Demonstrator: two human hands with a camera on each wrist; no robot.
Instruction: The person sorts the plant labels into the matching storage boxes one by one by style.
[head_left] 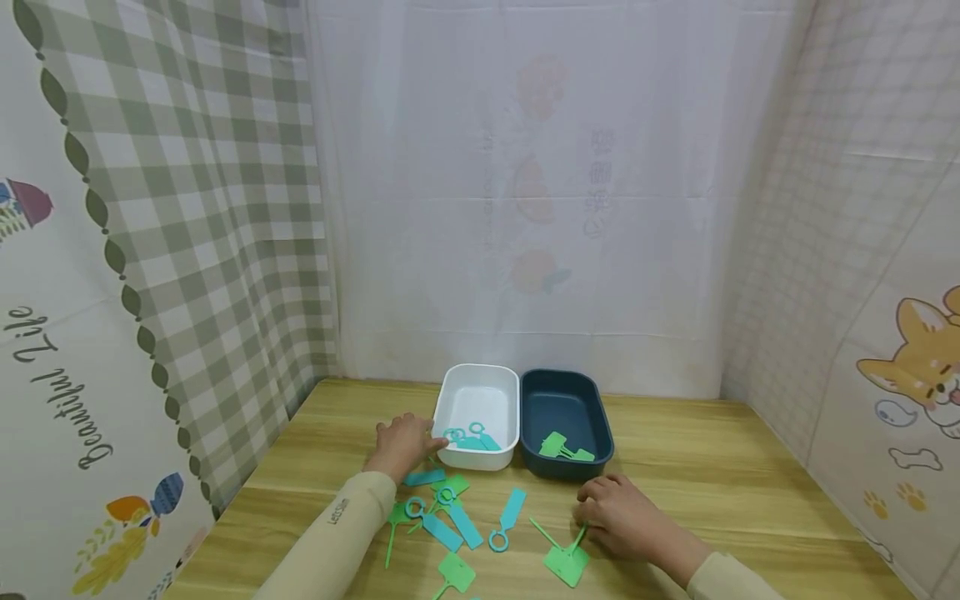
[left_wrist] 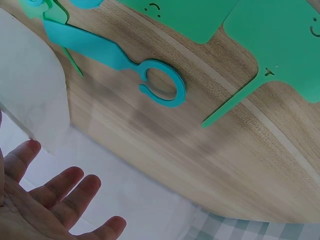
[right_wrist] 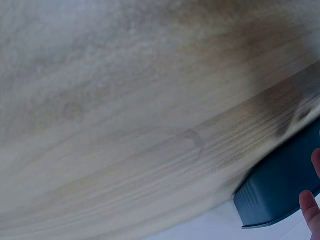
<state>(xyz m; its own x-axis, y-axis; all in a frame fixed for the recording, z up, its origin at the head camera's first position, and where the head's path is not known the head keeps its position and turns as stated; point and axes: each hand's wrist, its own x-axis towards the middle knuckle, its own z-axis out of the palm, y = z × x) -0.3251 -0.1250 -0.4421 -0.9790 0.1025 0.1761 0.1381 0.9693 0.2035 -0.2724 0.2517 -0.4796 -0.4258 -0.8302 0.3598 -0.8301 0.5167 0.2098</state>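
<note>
My left hand (head_left: 402,444) is beside the left wall of the white bin (head_left: 477,460), fingers spread and holding nothing. Its fingers (left_wrist: 85,192) show apart in the left wrist view. Several turquoise tags (head_left: 468,443) with ring ends lie inside the white bin. My right hand (head_left: 618,512) hovers low in front of the dark blue bin (head_left: 567,469), its fingertips right at the thin stem of a green tag (head_left: 567,565). Only two fingertips (right_wrist: 308,200) show in the right wrist view, against the blue bin. Green tags (head_left: 557,446) lie inside that bin.
Turquoise tags (head_left: 462,523) and green tags (head_left: 456,572) are scattered, some overlapping, on the wooden table (head_left: 675,450) before the bins. A single turquoise tag (head_left: 513,510) lies between the hands. Cloth curtains (head_left: 525,208) enclose the back and both sides.
</note>
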